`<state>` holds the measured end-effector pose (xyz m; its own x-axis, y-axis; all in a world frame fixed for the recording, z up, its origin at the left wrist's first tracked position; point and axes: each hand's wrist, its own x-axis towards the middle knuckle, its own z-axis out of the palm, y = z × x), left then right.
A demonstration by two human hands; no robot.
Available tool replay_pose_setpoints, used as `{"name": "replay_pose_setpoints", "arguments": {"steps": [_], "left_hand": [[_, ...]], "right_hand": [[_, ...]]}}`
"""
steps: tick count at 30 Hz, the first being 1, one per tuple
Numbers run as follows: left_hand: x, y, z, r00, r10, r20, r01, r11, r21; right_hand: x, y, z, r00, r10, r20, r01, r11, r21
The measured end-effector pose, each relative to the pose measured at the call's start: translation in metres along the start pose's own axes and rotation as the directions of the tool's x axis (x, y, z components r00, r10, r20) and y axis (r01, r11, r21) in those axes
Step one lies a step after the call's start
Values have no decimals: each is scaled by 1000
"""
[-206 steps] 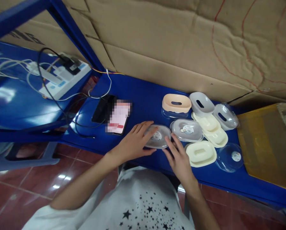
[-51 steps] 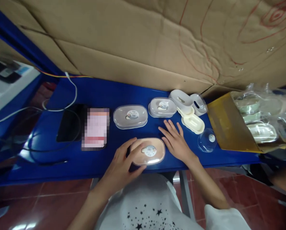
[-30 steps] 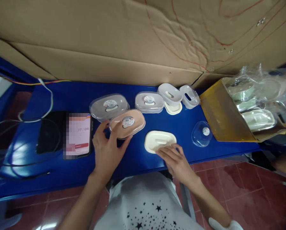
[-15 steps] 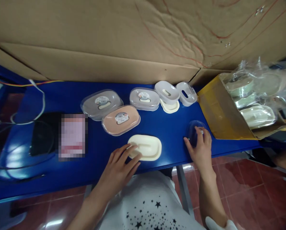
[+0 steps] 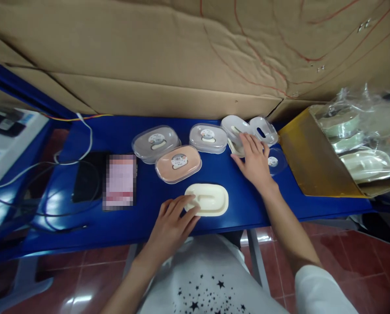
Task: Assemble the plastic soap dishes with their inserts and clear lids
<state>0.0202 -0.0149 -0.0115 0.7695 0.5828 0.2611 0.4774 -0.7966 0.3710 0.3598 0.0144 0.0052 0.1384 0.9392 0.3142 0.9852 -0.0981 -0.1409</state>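
Observation:
A cream oval soap-box tray (image 5: 216, 201) lies in front of me near the table's front edge. My left hand (image 5: 174, 223) rests at its left end, fingers apart, fingertips on it. My right hand (image 5: 255, 162) reaches over the grey slotted oval box part (image 5: 231, 123), its fingers spread and hiding some of it; whether they touch it I cannot tell. Under that part a second cream piece (image 5: 236, 149) sticks out. A clear lid (image 5: 279, 162) with a round label lies right of my right hand. Behind it stands another grey slotted part (image 5: 266, 129) with clear plastic over it.
Lidded oval boxes, two grey (image 5: 155, 141) (image 5: 208, 138) and one pink (image 5: 179, 165), stand left of centre. A carton (image 5: 294, 152) of bagged pieces (image 5: 366, 165) is at right. Left lie a blurred-out pink item (image 5: 119, 182) and cables (image 5: 90, 137). Cardboard (image 5: 168, 96) lines the back.
My right hand has left the clear lid, which now lies flat with its label showing, and moved left and back to the grey part. My left hand stays at the cream tray.

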Motion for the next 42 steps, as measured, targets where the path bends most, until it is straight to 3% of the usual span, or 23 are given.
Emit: {"name": "replay_pose_setpoints", "arguments": {"steps": [3, 5, 8, 9, 12, 15, 20, 24, 26, 28, 30, 34, 36, 38, 40, 42], "left_hand": [[-3, 0, 3, 998, -45, -44, 43, 998, -54], [-4, -1, 5, 992, -104, -68, 96, 989, -112], [-5, -5, 11, 977, -196, -78, 175, 959, -222], [-5, -7, 13, 973, -216, -81, 189, 947, -259], [0, -11, 19, 975, -198, -100, 157, 935, -318], [9, -14, 18, 988, -115, -99, 82, 953, -291], [12, -19, 9, 1000, 16, -1, -16, 985, -170], [4, -18, 6, 1000, -6, 9, 8, 986, -164], [-1, -16, 6, 999, -36, 2, 36, 986, -166], [-4, -13, 4, 998, -55, -11, 52, 984, -169], [-6, -11, 2, 998, -57, -23, 53, 984, -169], [-8, -11, -2, 998, -53, -24, 48, 985, -165], [-7, -12, -2, 999, -51, -14, 48, 985, -167], [-3, -12, -1, 999, -41, -6, 39, 985, -165], [2, -10, 1, 1000, -27, 9, 28, 984, -174], [8, -9, 3, 999, -27, 46, 37, 976, -214]], "right_hand": [[28, 7, -4, 998, 49, 32, -50, 999, 12], [18, 7, -16, 996, 76, -47, -74, 996, 40], [-34, -9, -37, 971, 54, -232, -25, 991, 128], [-57, -19, -42, 970, 26, -240, 14, 987, 163], [-115, -52, -44, 980, -145, -139, 178, 948, 264], [-143, -78, -35, 955, -293, -50, 295, 912, 284], [-145, -85, -24, 927, -375, 1, 360, 892, 273], [-126, -67, -25, 880, -473, 33, 441, 842, 309], [-106, -47, -24, 931, -366, 21, 348, 901, 259], [-86, -22, -22, 997, -65, -38, 69, 992, 109], [-76, 0, -19, 988, 140, -60, -142, 989, -33], [-94, 21, -13, 982, 178, -66, -179, 984, -11], [-113, 26, -12, 946, 275, -175, -278, 960, 3], [-129, 33, -14, 874, 429, -226, -443, 897, -10], [-140, 42, -18, 813, 551, -189, -561, 828, 3], [-147, 45, -25, 804, 577, -142, -570, 817, 92]]}}
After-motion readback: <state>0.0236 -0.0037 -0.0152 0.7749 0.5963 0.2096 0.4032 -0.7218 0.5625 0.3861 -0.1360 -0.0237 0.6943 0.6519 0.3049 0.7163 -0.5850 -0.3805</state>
